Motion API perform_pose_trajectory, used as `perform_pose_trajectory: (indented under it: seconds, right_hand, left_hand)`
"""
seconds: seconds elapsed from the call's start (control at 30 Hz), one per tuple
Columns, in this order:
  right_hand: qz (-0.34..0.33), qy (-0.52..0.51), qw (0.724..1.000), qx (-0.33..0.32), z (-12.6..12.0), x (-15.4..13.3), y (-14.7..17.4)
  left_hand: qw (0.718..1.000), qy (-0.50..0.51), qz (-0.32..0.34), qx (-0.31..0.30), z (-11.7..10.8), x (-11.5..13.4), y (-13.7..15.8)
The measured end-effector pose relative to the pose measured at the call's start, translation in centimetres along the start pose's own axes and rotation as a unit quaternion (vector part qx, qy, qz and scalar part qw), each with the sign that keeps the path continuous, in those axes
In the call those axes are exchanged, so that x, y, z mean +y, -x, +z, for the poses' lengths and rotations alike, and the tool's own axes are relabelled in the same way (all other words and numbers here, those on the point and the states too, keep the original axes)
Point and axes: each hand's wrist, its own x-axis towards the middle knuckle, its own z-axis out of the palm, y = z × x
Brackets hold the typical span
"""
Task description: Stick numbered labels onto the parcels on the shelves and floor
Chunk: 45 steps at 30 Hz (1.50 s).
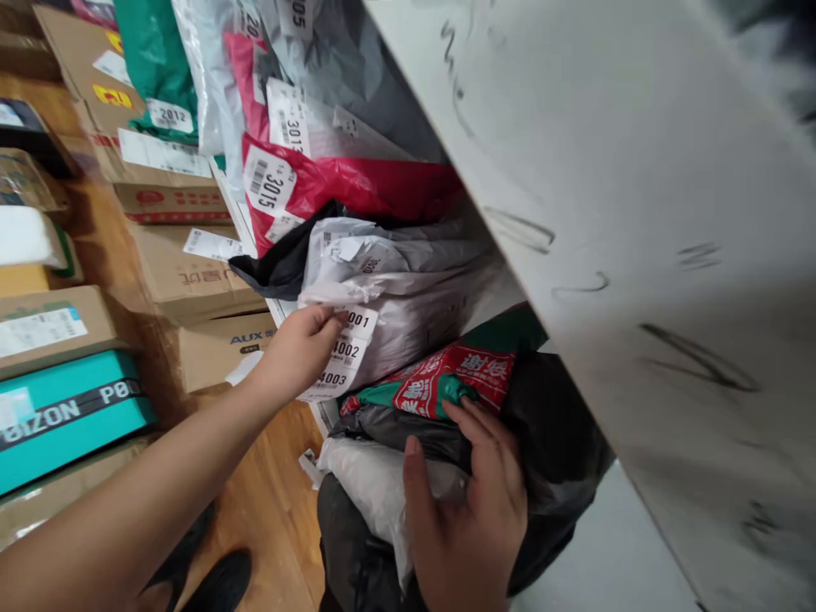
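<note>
White label strip (348, 350), partly hidden

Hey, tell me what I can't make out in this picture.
In the head view:
Label strip: start of the top number, covered by the left hand.
Lower white bag: partly hidden behind the right hand.
Black shoe: cut off by the bottom edge.
Red bag: contents hidden by its plastic.
</note>
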Motion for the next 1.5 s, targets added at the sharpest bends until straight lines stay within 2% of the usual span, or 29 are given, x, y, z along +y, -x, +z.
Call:
perform_pose_trajectory:
  seconds: [0.17,0.27,0.37,0.43,0.53,0.63,0.77,0.87,0.93,1.0,1.1,1.17,1.3,1.37,1.5]
  right_hand:
    - [-0.012,0.000,1.000,0.003,0.8,0.1,0.0]
    - [-0.009,0.002,1.000,0.000,1.3,0.2,-0.1]
    - [-0.010,0.003,1.000,-0.007,1.5,0.4,-0.2]
    - [-0.012,0.010,1.000,-0.017,1.7,0.4,-0.4]
    - [-0.014,0.034,0.998,-0.044,1.9,0.0,-1.4]
    - [-0.023,0.041,0.992,-0.113,2.1,-1.3,-3.5]
    - [-0.033,-0.017,0.976,-0.216,3.1,-3.9,-7.6]
    - [-0.034,-0.067,0.956,-0.282,5.2,-5.2,-10.0]
    - [-0.005,-0.097,0.947,-0.306,7.0,-5.4,-11.0]
    - [0.052,-0.148,0.943,-0.294,8.6,-5.3,-11.5]
    - [0.124,-0.243,0.931,-0.243,10.2,-5.0,-11.6]
    - [0.144,-0.274,0.927,-0.211,10.8,-4.8,-11.6]
    - [0.158,-0.264,0.936,-0.173,11.8,-4.6,-11.8]
    - [0.169,-0.273,0.931,-0.172,12.2,-4.6,-11.9]
    - [0.187,-0.295,0.921,-0.174,12.6,-4.7,-12.1]
  left_hand:
    - [0.990,0.105,-0.070,-0.063,-1.3,-0.1,0.5]
    - [0.982,0.149,-0.077,-0.087,-1.9,0.6,0.5]
    - [0.985,0.139,-0.062,-0.087,-2.1,0.7,0.6]
    - [0.993,0.101,-0.032,-0.050,-2.0,0.4,0.7]
    - [0.998,0.037,0.019,0.037,-2.0,-0.3,0.9]
    - [0.990,-0.050,0.102,0.086,-2.6,-0.3,0.5]
    - [0.952,-0.172,0.241,0.081,-3.9,0.5,-0.8]
    - [0.912,-0.251,0.310,0.096,-4.7,1.0,-1.9]
    - [0.887,-0.295,0.339,0.105,-5.1,1.1,-2.5]
    - [0.869,-0.330,0.353,0.109,-5.2,1.2,-3.1]
    - [0.853,-0.373,0.347,0.111,-5.4,1.6,-4.1]
    - [0.857,-0.388,0.320,0.113,-5.5,2.2,-4.5]
    - [0.909,-0.350,0.220,0.053,-6.1,3.7,-4.8]
    - [0.930,-0.321,0.177,0.016,-6.5,4.2,-4.5]
    - [0.938,-0.330,0.110,0.000,-7.1,4.3,-3.5]
